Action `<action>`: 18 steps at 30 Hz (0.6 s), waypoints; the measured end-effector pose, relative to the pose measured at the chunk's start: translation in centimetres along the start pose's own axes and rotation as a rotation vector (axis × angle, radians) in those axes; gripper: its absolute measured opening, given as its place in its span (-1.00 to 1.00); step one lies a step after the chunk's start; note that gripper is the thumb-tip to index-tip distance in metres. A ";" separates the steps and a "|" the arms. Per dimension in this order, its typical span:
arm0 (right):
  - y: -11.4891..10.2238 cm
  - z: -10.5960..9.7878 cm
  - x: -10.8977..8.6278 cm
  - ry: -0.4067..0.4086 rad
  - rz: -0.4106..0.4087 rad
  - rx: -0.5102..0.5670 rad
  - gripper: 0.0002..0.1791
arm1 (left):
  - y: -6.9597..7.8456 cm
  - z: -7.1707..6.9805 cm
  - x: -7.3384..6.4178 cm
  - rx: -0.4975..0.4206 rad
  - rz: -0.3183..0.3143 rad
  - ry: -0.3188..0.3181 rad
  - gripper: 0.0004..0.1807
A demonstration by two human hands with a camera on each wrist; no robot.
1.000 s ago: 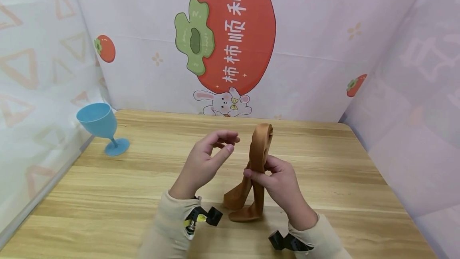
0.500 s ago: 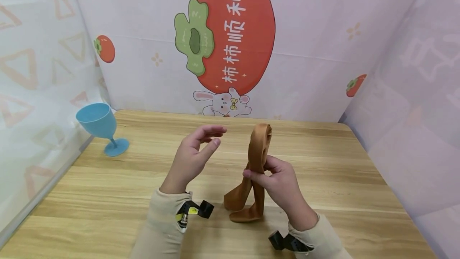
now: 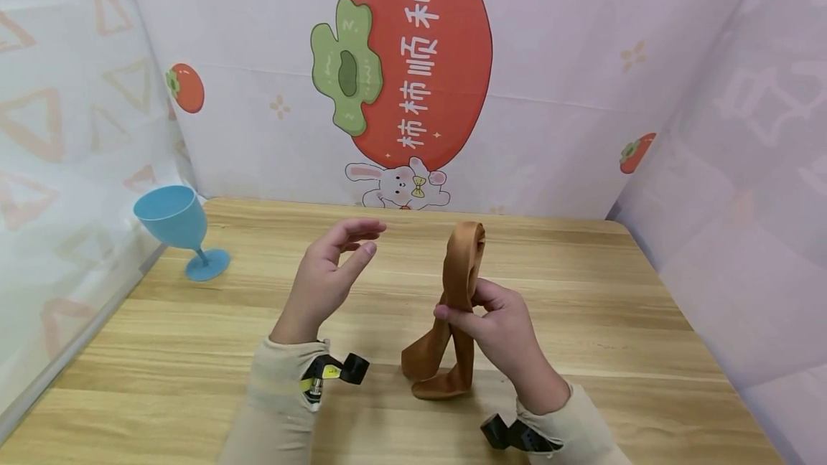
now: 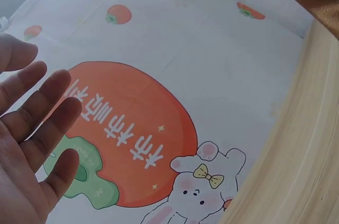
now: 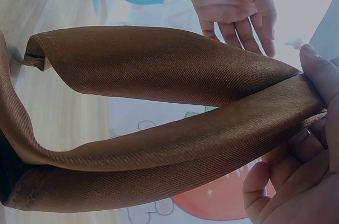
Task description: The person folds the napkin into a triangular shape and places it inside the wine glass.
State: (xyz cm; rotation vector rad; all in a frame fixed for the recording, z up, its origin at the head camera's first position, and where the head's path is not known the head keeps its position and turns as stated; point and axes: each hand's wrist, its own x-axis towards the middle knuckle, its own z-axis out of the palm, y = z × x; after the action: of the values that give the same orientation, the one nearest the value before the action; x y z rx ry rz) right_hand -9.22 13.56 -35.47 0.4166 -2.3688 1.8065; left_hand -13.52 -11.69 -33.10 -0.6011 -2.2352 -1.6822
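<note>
A brown necktie [image 3: 460, 271] in twill cloth is bent into an upright loop in the head view. Its two tails hang below the crossing, a broader one to the left and a narrower one touching or near the tabletop. My right hand [image 3: 500, 318] pinches it where the tails cross, thumb in front. The right wrist view shows both tails [image 5: 148, 65] running out from that pinch. My left hand [image 3: 323, 275] hovers left of the necktie, apart from it and holding nothing. Its fingers [image 4: 42, 123] are spread and slightly bent in the left wrist view.
A blue plastic goblet [image 3: 174, 217] stands at the left edge of the wooden table [image 3: 581, 293]. Behind the table hangs a white cloth [image 3: 549, 142] printed with persimmons and a rabbit. Pale patterned sheets close off both sides.
My left hand has drawn away from the necktie, leftward and slightly up. The right hand keeps its pinch and has hardly moved.
</note>
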 end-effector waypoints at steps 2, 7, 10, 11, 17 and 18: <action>0.0 0.0 0.0 -0.003 -0.003 0.005 -0.80 | -0.1 -0.2 0.0 0.012 -0.004 0.005 -0.69; 0.0 0.0 0.0 -0.010 -0.005 0.005 -0.80 | -0.4 -0.9 -0.1 0.057 -0.020 0.013 -0.70; 0.0 0.1 -0.1 -0.010 -0.001 0.003 -0.80 | -0.7 -1.4 -0.1 0.081 -0.029 0.016 -0.70; -0.1 0.1 -0.1 -0.009 0.001 0.003 -0.80 | -0.7 -1.6 -0.1 0.089 -0.032 0.017 -0.70; -0.1 0.1 0.0 -0.007 0.009 0.017 -0.79 | -1.3 -2.7 0.0 0.123 -0.040 0.026 -0.67; -0.1 0.0 0.0 -0.007 0.010 0.016 -0.79 | -1.4 -2.9 0.0 0.127 -0.038 0.028 -0.67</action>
State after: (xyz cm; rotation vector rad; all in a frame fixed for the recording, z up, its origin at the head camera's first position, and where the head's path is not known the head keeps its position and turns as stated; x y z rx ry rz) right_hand -9.14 13.49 -35.38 0.4146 -2.3662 1.8324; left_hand -14.28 -14.83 -33.46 -0.5045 -2.3260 -1.5413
